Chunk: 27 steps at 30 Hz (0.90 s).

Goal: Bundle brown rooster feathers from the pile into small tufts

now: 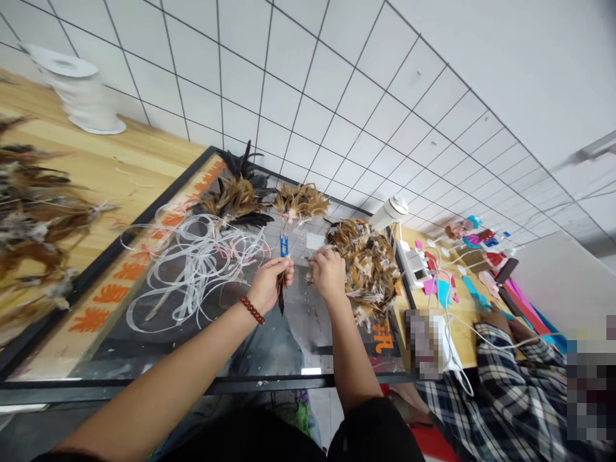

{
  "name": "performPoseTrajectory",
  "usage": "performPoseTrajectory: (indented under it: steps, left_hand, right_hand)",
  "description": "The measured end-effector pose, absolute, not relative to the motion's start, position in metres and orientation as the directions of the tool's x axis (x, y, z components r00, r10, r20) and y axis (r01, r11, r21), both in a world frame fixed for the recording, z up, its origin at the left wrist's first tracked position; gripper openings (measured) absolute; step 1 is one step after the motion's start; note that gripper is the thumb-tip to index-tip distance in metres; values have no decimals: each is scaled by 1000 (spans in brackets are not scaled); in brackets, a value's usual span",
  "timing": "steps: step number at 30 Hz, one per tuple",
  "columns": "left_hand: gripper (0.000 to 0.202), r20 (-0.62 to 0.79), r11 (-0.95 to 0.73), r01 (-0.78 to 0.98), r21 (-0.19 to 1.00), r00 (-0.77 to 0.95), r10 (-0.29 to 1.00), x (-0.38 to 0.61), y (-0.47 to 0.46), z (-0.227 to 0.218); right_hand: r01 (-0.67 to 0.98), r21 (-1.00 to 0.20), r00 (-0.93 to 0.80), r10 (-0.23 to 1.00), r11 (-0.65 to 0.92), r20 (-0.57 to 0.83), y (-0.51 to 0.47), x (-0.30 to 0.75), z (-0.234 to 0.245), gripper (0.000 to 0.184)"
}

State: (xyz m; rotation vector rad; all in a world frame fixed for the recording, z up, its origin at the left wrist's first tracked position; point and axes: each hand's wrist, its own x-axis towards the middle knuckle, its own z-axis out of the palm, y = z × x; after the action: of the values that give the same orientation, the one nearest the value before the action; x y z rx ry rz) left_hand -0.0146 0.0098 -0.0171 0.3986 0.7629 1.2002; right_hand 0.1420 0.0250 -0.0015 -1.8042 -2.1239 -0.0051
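My left hand [270, 282] is closed around a small bunch of dark brown feathers [281, 294] that hangs down from the fingers. A red bead bracelet sits on that wrist. My right hand [328, 273] is closed in a pinch beside it, at the edge of a big heap of brown feathers [368, 263]; what it pinches is too small to make out. Blue thread snips [283, 244] lie just beyond both hands. Loops of white string [192, 263] lie to the left of my left hand.
Glass-topped table with a black frame [120, 240]. More feather bundles at the back [240, 196] and far left [33, 212]. A white spool [79, 90] stands back left. To the right, a power strip [416, 266], coloured pieces and another person's plaid sleeve [510, 378].
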Motion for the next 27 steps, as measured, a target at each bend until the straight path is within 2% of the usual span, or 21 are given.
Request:
performPoseTrajectory:
  steps: [2, 4, 6, 8, 12, 20, 23, 27]
  left_hand:
    - [21, -298, 312, -683, 661, 142, 944, -14, 9, -18]
    - [23, -282, 281, -676, 681, 111, 953, -12, 9, -20]
    - [25, -268, 249, -661, 708, 74, 960, -10, 8, -23]
    - [26, -260, 220, -645, 731, 35, 965, -7, 8, -25]
    - [28, -268, 197, -657, 727, -7, 963, -3, 8, -27]
    - [29, -212, 199, -626, 754, 56, 976, -3, 9, -33]
    - [29, -236, 219, -652, 726, 63, 970, -5, 10, -29]
    - [27, -251, 290, -701, 652, 161, 954, -9, 9, -18]
  right_hand:
    - [823, -544, 15, 953, 161, 304, 21, 142, -9, 15]
    - [560, -820, 118, 968, 118, 220, 15, 139, -16, 18]
    - [309, -949, 134, 985, 61, 107, 10, 132, -21, 22]
    - [169, -985, 84, 996, 27, 42, 6, 123, -21, 23]
    - [79, -997, 2, 1000, -6, -5, 2, 109, -16, 23]
    - [159, -987, -11, 1000, -3, -5, 2, 111, -17, 26]
    - [223, -975, -31, 999, -11, -19, 4, 116, -17, 28]
    - [208, -977, 122, 990, 39, 66, 8, 130, -13, 25]
